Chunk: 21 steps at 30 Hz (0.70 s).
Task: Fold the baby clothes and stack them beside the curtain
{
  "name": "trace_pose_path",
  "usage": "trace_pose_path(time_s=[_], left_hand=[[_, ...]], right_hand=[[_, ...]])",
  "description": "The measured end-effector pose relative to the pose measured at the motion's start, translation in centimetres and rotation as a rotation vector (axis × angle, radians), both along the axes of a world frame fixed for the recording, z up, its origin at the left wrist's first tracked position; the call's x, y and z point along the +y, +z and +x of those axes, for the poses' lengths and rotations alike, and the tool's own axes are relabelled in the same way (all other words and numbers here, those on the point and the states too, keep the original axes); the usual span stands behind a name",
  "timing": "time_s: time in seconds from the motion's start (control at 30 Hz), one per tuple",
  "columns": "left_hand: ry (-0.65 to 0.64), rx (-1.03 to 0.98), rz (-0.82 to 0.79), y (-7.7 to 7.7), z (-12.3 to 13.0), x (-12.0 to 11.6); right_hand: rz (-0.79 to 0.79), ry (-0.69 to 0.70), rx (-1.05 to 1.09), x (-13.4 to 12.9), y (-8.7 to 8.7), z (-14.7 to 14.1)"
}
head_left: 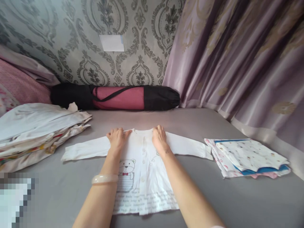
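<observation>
A small white button-front baby shirt lies spread flat on the grey sheet, with both sleeves stretched out sideways. A bear with a red bow tie is printed on its front, and lettering runs along the hem. My left hand grips the shirt at its left shoulder, fingers curled over the top edge and thumb toward the collar. At the opposite shoulder, my right hand pinches the cloth beside the neckline. A pale bangle circles my left wrist. My forearms cover parts of the shirt's sides.
A heap of light clothes lies at left. Folded patterned clothes are stacked at right, close to the sleeve cuff. A long black-and-red bag rests against the wallpapered wall. Purple curtains hang at right. A pixelated patch covers the lower left corner.
</observation>
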<state>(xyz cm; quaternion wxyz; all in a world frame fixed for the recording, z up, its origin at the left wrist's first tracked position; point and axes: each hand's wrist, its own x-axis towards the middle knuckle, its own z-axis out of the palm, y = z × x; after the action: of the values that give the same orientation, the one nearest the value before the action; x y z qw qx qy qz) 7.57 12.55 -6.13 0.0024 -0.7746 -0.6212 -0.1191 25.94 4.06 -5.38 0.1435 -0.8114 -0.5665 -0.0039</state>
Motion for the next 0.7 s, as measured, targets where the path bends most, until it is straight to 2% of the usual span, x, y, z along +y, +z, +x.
trace_pose_path(time_s=[0.17, 0.4, 0.7], left_hand=[[0.054, 0.003, -0.003, -0.1, 0.2, 0.1], [0.064, 0.008, -0.024, -0.4, 0.2, 0.2], [-0.027, -0.044, -0.033, 0.2, 0.3, 0.2]], right_hand=[[-0.057, -0.054, 0.034, -0.5, -0.5, -2.7], [-0.079, -0.08, 0.14, -0.8, -1.1, -2.7], [-0.082, -0.071, 0.178, -0.9, -1.0, -2.7]])
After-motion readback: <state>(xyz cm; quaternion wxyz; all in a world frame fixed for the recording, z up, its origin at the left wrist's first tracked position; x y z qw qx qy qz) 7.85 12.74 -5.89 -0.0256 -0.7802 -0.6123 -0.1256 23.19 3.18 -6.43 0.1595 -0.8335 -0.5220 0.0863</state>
